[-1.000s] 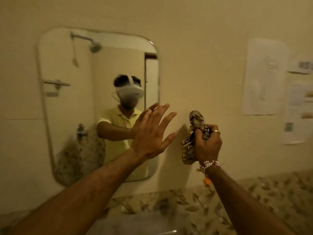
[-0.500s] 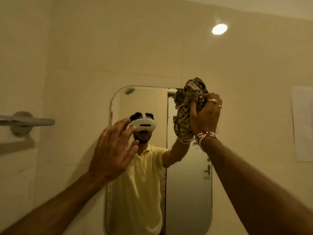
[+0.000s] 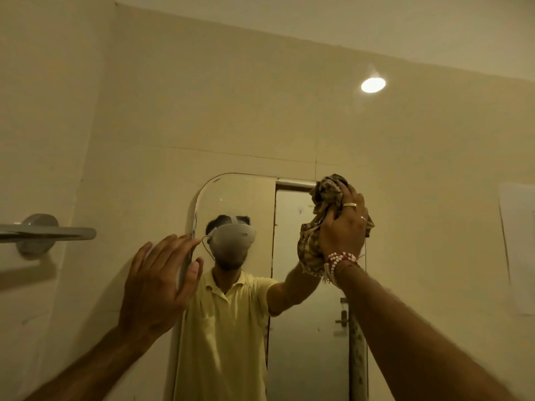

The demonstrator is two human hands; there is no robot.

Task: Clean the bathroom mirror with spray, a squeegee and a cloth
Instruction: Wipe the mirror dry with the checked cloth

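The wall mirror (image 3: 243, 198) has rounded corners and hangs on the cream wall ahead, reflecting a person in a yellow shirt. My right hand (image 3: 343, 230) is raised at the mirror's upper right corner, shut on a bunched brown patterned cloth (image 3: 314, 244) that presses against the glass. My left hand (image 3: 157, 285) is open with fingers spread, flat near the mirror's left edge. No spray bottle or squeegee is in view.
A metal towel rail (image 3: 46, 234) sticks out from the left wall at hand height. A round lamp (image 3: 373, 85) glows high on the wall. A paper sheet (image 3: 518, 247) is stuck to the wall at the right edge.
My view has tilted up toward the ceiling. The right hand carried the cloth from beside the mirror up to its upper right corner. The left hand shifted to the mirror's left edge.
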